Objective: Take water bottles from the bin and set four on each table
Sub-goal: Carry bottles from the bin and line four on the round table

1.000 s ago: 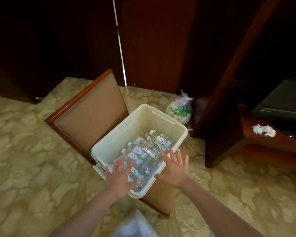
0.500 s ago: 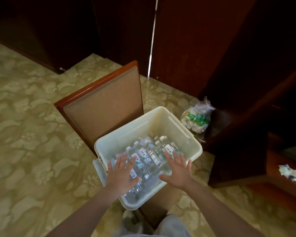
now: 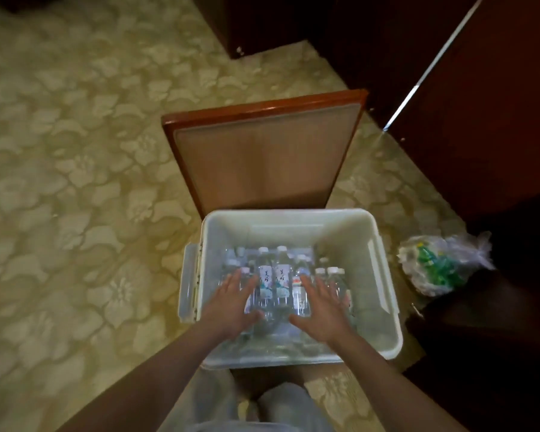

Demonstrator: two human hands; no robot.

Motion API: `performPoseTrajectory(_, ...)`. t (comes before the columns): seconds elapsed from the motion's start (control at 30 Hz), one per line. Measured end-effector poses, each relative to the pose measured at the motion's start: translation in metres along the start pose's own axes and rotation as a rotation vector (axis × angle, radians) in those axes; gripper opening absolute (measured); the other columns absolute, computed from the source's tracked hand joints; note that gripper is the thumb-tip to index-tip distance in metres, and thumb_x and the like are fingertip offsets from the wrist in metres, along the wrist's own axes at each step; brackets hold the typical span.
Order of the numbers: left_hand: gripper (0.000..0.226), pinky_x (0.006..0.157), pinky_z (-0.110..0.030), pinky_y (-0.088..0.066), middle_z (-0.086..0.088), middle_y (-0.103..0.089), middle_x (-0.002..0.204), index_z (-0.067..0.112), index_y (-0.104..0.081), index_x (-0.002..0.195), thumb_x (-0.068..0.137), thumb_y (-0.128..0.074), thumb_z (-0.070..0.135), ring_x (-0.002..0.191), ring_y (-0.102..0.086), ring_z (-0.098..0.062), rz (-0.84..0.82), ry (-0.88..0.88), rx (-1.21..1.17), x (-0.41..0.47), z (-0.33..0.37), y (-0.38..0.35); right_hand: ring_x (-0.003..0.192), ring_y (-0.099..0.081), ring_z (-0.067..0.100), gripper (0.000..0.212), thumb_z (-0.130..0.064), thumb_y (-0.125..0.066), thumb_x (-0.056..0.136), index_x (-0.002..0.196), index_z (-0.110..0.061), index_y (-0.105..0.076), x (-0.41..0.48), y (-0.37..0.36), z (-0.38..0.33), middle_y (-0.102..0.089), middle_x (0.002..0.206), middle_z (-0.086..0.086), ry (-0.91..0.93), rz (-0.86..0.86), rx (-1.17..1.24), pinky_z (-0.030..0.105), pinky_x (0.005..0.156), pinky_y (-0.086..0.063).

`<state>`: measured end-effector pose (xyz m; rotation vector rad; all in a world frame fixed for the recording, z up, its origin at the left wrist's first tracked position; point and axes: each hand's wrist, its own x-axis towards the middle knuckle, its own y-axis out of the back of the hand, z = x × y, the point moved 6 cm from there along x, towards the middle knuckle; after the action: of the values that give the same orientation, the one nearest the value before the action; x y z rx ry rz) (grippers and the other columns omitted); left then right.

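You are looking down into a pale plastic bin (image 3: 374, 244) where the water bottles (image 3: 273, 279) are lying side by side, caps pointing away from your fingertips. Two bottles between your hands are showing white labels with dark brush-style characters running down them over a soft blue-green picture; the motion blur is keeping the characters from being read. You are holding your left hand (image 3: 231, 304) flat with its fingers (image 3: 242, 283) spread wide, gripping nothing, hovering over or lightly resting on the bottles at that side; which of the two cannot be told. Your right hand (image 3: 321, 310) is mirroring it, its fingers (image 3: 320, 286) splayed and empty over the bottles there. The bin is sitting on a wooden chair (image 3: 262, 151) whose padded back is rising just beyond your fingertips. Off past your right fingers, a crumpled plastic bag (image 3: 446, 263) with something green inside is lying on the patterned carpet (image 3: 75, 182).
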<state>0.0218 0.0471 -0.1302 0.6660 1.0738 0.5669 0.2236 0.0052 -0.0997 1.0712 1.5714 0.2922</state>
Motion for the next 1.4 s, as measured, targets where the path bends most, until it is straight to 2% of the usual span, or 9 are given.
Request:
performPoseTrajectory(0.13,0.085,0.120,-0.050,-0.017,-0.007,0.017,0.163,0.040,0.006,0.155,0.093,-0.050,0.059,0.151,0.007,-0.032,-0.007,0.161,-0.097,0.017,-0.001,-0.018,0.151,0.017,0.031,0.095,-0.058,-0.061,0.086,0.157,-0.041,0.000,0.030,0.002,0.015,0.011,0.167,0.002,0.088,-0.060,-0.052,0.055,0.119,0.009)
performPoseTrajectory(0.33,0.085,0.122,-0.048,-0.010,-0.013,0.017,0.162,0.035,0.005,0.156,0.094,-0.050,0.056,0.150,0.005,-0.037,-0.047,0.320,-0.131,0.036,-0.004,-0.040,0.151,0.018,0.031,0.093,-0.056,-0.061,0.087,0.157,-0.040,-0.003,0.073,-0.009,0.030,0.009,0.167,0.003,0.164,-0.134,-0.072,0.058,0.118,0.012)
performPoseTrajectory(0.5,0.087,0.118,-0.053,-0.022,-0.018,0.021,0.160,0.041,0.006,0.154,0.092,-0.054,0.053,0.149,-0.001,-0.041,-0.060,0.418,-0.190,0.052,-0.016,-0.061,0.151,0.019,0.032,0.091,-0.056,-0.060,0.088,0.157,-0.039,-0.003,0.094,-0.020,0.039,0.009,0.167,0.004,0.201,-0.185,-0.112,0.059,0.118,0.014)
performPoseTrajectory(0.63,0.090,0.118,-0.050,-0.021,-0.026,0.011,0.160,0.041,0.003,0.155,0.090,-0.058,0.054,0.148,-0.001,-0.043,-0.045,0.516,-0.198,0.061,-0.015,-0.064,0.151,0.020,0.031,0.091,-0.051,-0.060,0.088,0.157,-0.038,-0.004,0.100,-0.023,0.049,0.009,0.167,0.003,0.204,-0.209,-0.109,0.059,0.116,0.017)
performPoseTrajectory(0.83,0.086,0.120,-0.051,-0.017,-0.028,0.011,0.159,0.037,-0.013,0.155,0.086,-0.054,0.066,0.148,0.006,-0.045,-0.078,0.537,-0.123,0.063,-0.005,-0.067,0.151,0.019,0.032,0.087,-0.050,-0.058,0.089,0.157,-0.037,-0.006,0.099,-0.026,0.053,0.009,0.167,0.002,0.186,-0.206,-0.134,0.058,0.116,0.017)
performPoseTrajectory(1.03,0.089,0.117,-0.055,-0.025,-0.020,0.017,0.161,0.039,-0.004,0.155,0.085,-0.052,0.068,0.148,0.007,-0.045,-0.115,0.512,-0.104,0.061,0.018,-0.067,0.150,0.020,0.033,0.087,-0.050,-0.058,0.089,0.157,-0.038,-0.006,0.097,-0.028,0.060,0.010,0.167,0.004,0.141,-0.179,-0.129,0.057,0.115,0.017)
performPoseTrajectory(1.1,0.090,0.115,-0.055,-0.029,-0.016,0.016,0.162,0.039,-0.002,0.155,0.086,-0.055,0.063,0.147,0.000,-0.045,-0.059,0.504,-0.115,0.059,0.017,-0.068,0.150,0.022,0.034,0.088,-0.049,-0.061,0.089,0.157,-0.039,-0.007,0.097,-0.027,0.064,0.014,0.166,0.005,0.117,-0.147,-0.121,0.058,0.116,0.016)
performPoseTrajectory(1.2,0.096,0.115,-0.051,-0.029,-0.023,0.014,0.160,0.032,0.002,0.156,0.087,-0.062,0.051,0.145,-0.010,-0.046,0.036,0.547,-0.151,0.059,0.008,-0.063,0.149,0.024,0.036,0.091,-0.040,-0.066,0.088,0.157,-0.038,-0.007,0.100,-0.025,0.075,0.017,0.165,0.006,0.044,-0.125,-0.075,0.058,0.118,0.010)
performPoseTrajectory(1.4,0.087,0.110,-0.048,-0.034,-0.027,0.005,0.159,0.014,-0.004,0.156,0.092,-0.058,0.033,0.144,-0.013,-0.046,0.015,0.676,-0.156,0.075,-0.002,-0.059,0.150,0.018,0.038,0.093,-0.026,-0.066,0.092,0.159,-0.031,-0.002,0.105,-0.028,0.089,0.021,0.165,0.007,-0.032,-0.129,-0.020,0.053,0.122,-0.004)
